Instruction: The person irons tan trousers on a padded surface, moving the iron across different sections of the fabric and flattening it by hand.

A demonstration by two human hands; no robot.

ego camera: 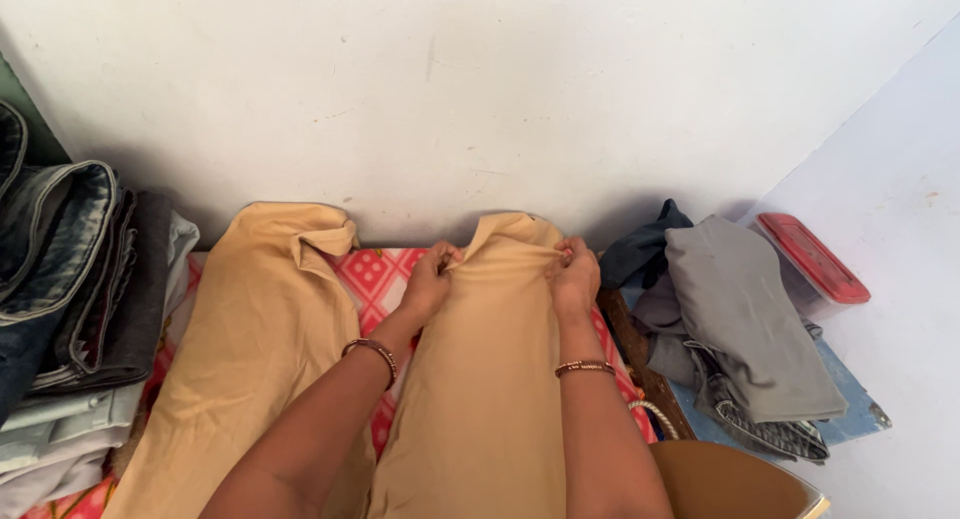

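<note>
while both hands pinch one leg end, the scene runs so:
wall point(480, 89): pale, scuffed, behind the tan trousers.
tan trousers point(480, 399): landmark; spread flat on a red patterned cloth point(375, 274), legs pointing at the wall.
jeans stack point(70, 279): folded, left of the trousers.
grey clothes pile point(740, 319): right of the trousers, a red-lidded box point(815, 259) behind it.
left hand point(430, 279): fingers closed on the right leg's hem.
right hand point(575, 274): fingers closed on the same hem.
doing it well: likely keep both corners level and the cloth taut.
</note>
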